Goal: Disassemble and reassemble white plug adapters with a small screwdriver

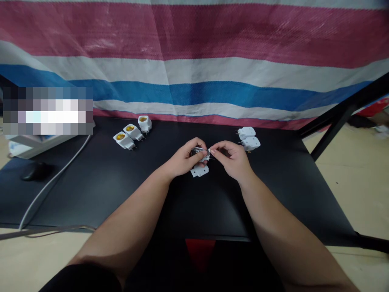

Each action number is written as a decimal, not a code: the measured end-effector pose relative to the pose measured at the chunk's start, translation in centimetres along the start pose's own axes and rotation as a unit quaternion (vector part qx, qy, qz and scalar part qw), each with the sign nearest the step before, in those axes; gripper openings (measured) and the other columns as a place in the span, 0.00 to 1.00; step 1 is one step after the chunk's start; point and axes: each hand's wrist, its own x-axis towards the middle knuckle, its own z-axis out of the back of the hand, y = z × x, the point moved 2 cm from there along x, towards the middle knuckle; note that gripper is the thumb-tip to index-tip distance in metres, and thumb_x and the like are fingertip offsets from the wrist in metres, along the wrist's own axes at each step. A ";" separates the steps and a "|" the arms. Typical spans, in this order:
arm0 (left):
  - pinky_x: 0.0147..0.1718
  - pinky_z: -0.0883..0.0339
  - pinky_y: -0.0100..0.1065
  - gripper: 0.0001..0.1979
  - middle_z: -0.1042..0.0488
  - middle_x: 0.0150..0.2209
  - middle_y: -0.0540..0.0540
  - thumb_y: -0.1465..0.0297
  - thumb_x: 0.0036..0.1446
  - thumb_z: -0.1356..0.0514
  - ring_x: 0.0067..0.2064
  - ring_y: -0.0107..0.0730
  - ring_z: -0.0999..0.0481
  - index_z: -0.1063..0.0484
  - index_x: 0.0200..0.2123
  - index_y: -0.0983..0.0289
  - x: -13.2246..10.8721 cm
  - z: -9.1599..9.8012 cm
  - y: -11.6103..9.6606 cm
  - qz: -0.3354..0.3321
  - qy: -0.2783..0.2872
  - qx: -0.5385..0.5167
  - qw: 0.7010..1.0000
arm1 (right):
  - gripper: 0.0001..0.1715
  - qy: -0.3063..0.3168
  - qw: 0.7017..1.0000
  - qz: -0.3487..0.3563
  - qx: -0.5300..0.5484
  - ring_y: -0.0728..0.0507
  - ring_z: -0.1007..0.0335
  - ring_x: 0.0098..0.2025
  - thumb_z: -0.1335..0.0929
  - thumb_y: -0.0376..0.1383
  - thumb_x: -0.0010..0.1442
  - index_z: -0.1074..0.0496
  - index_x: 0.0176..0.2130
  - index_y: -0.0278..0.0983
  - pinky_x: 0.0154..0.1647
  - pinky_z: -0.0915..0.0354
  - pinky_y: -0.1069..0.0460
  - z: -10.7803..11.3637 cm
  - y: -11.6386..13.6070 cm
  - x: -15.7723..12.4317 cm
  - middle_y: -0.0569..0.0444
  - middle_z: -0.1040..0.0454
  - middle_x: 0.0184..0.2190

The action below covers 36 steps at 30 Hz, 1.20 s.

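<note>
White casing, contents unclear, is pinched by left hand and right hand

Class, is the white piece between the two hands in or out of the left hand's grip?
In: the left hand pinches the white piece between thumb and fingers.

The held piece is white, tabletop black, sheet striped maroon, white, blue

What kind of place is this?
Probably a makeshift work corner: a striped sheet hangs behind a black table, white pieces with metal pins lie there, and the left hand holds a similar part.
</note>
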 end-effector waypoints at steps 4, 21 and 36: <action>0.26 0.19 0.30 0.15 0.29 0.42 0.55 0.58 0.69 0.33 0.35 0.30 0.20 0.29 0.46 0.63 0.0 0.1 -0.3 -0.050 -0.028 0.044 0.997 | 0.06 -0.005 1.000 -0.014 0.009 0.42 0.21 0.38 0.24 0.42 0.65 0.16 0.41 0.43 0.42 0.27 0.44 -0.1 0.1 -0.1 0.52 0.15 0.37; 0.30 0.20 0.29 0.11 0.31 0.45 0.57 0.61 0.70 0.35 0.40 0.31 0.23 0.25 0.44 0.64 0.1 -0.2 -0.5 -0.105 -0.067 0.085 0.989 | 0.06 -0.019 0.999 0.022 0.031 0.41 0.20 0.43 0.24 0.43 0.66 0.19 0.39 0.43 0.46 0.24 0.43 -0.7 0.6 -0.2 0.51 0.18 0.40; 0.45 0.24 0.35 0.09 0.30 0.47 0.56 0.64 0.70 0.34 0.42 0.31 0.23 0.28 0.46 0.62 0.1 0.1 -0.9 -0.163 -0.086 0.109 0.977 | 0.14 0.005 0.987 -0.076 0.138 0.44 0.20 0.36 0.20 0.48 0.59 0.20 0.38 0.42 0.44 0.23 0.44 -1.3 0.0 -0.1 0.55 0.18 0.34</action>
